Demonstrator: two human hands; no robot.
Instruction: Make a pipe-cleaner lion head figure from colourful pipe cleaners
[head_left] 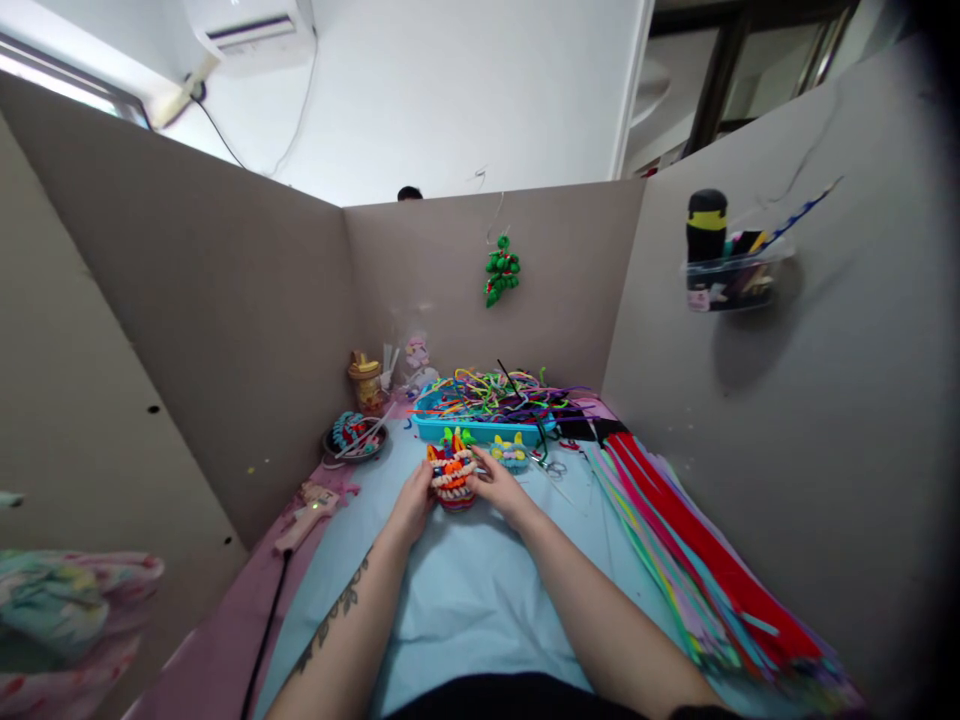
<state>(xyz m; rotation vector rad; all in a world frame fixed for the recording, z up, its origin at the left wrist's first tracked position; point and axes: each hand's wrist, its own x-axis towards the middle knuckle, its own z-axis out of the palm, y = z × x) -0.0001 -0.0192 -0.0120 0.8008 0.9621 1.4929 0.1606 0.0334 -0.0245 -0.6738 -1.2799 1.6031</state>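
Between my two hands is a small round basket-like craft (454, 480) of twisted pipe cleaners, banded in orange, cream, red and blue, with pointed tips at its top. My left hand (414, 503) grips its left side. On the other side, my right hand (498, 487) holds it with the fingers near the upper right edge. Just beyond my right hand stands a similar yellow and light blue pipe-cleaner piece (509, 452). A pair of scissors (553, 467) lies to the right of that piece. Green tips show behind the craft, partly hidden.
A blue tray (480, 432) heaped with loose pipe cleaners stands at the back. Bundles of long pipe cleaners (697, 540) lie along the right. At left are a dark bowl (358, 452), a drink cup (366, 385) and a corded glue gun (307, 520). Grey partitions (487, 330) enclose the table.
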